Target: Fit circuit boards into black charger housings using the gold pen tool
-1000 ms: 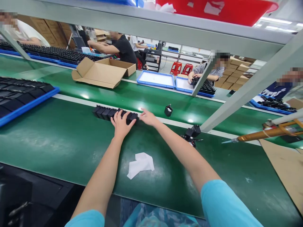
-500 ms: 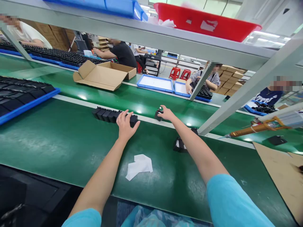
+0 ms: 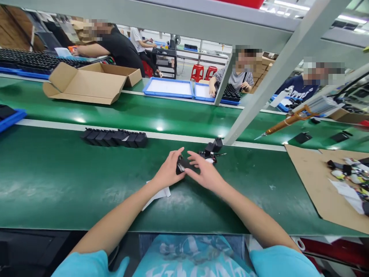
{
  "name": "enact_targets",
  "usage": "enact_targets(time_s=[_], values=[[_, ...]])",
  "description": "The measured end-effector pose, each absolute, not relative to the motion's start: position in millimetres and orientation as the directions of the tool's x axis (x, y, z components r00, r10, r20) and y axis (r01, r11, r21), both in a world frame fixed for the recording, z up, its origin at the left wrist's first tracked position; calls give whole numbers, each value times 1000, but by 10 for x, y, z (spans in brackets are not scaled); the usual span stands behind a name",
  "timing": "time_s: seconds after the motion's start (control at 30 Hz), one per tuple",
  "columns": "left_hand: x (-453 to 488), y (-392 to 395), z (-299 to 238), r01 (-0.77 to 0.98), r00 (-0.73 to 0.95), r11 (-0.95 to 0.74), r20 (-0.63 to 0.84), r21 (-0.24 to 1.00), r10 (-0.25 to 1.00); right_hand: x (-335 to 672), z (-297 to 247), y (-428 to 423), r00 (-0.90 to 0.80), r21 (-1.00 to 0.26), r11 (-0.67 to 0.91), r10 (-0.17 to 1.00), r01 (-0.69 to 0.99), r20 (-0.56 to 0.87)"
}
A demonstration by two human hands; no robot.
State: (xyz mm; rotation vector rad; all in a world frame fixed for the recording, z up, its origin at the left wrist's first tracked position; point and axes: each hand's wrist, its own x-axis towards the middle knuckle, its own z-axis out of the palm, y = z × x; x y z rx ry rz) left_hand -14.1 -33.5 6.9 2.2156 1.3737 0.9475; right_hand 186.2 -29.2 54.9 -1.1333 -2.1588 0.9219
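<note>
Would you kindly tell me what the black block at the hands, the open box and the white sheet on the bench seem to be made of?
Black block: probably plastic, by its dark, seemingly smooth surface, though blur leaves this open.
Open box: cardboard, by its dull brown surface and folded flaps.
White sheet: likely paper, thin and matt with angular edges.
</note>
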Motion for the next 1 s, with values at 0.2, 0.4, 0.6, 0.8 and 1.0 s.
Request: enact_targets(time_s=[0.2, 0.4, 0.6, 0.8, 1.0], values=[[-286, -273, 130, 471, 452, -485, 270, 737, 850, 3081, 845, -198, 210, -745, 520, 743, 417, 636], [-1, -283, 10, 690, 213, -317, 236, 651, 948, 4284, 760, 482, 640, -755, 381, 402, 533, 655], [-111, -239, -4, 470, 304, -374, 251, 799, 919, 4379, 650, 996, 455, -933, 255, 820, 254, 348], [-320, -131, -36, 244, 204, -292, 246, 925, 948, 4054, 605, 880, 337, -932, 294, 873, 214, 353], [-398, -168, 102, 658, 214, -404, 356, 636, 910, 3565, 682, 441, 248, -925, 373, 891, 79, 380]])
